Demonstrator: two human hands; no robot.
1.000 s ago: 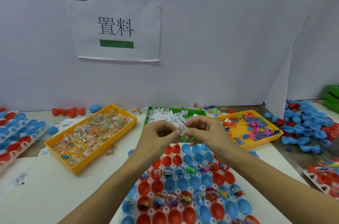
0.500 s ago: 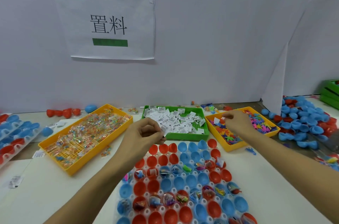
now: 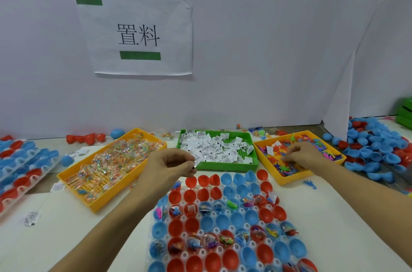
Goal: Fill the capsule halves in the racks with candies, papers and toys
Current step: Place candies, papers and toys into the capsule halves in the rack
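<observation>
Handling notes. The folded papers (image 3: 214, 148) look feather-light and thin, limp at the edges, likely to cling together in the green tray (image 3: 201, 166); best taken by a fingertip pinch at one edge, one slip at a time. The toys (image 3: 287, 168) look like small flexible plastic figures, light, with limbs that tangle; I would pinch one by a limb and lift it away from the heap. The candies (image 3: 111, 160) sit in crinkly clear wrappers, probably slippery; take hold at the twisted wrapper end.

Where things lie. Candies fill the yellow tray (image 3: 93, 203) on the left; papers are in the green tray in the middle; toys are in the orange tray (image 3: 289, 181) on the right; the rack (image 3: 227, 212) of red and blue capsule halves lies nearest me, some halves filled, many bare.

Hand pose. Left hand (image 3: 169, 166) hangs above the far left corner of the rack, just before the green tray, fingers curled, thumb and forefinger pinching a small white paper; narrow grip. Right hand (image 3: 303, 152) reaches over the orange tray, knuckles up, fingers curled down among the toys; whether it has one pinched I cannot tell, since the fingertips are buried in the heap.

Judgement: the paper goes into an open half next; toy pick under way.
</observation>
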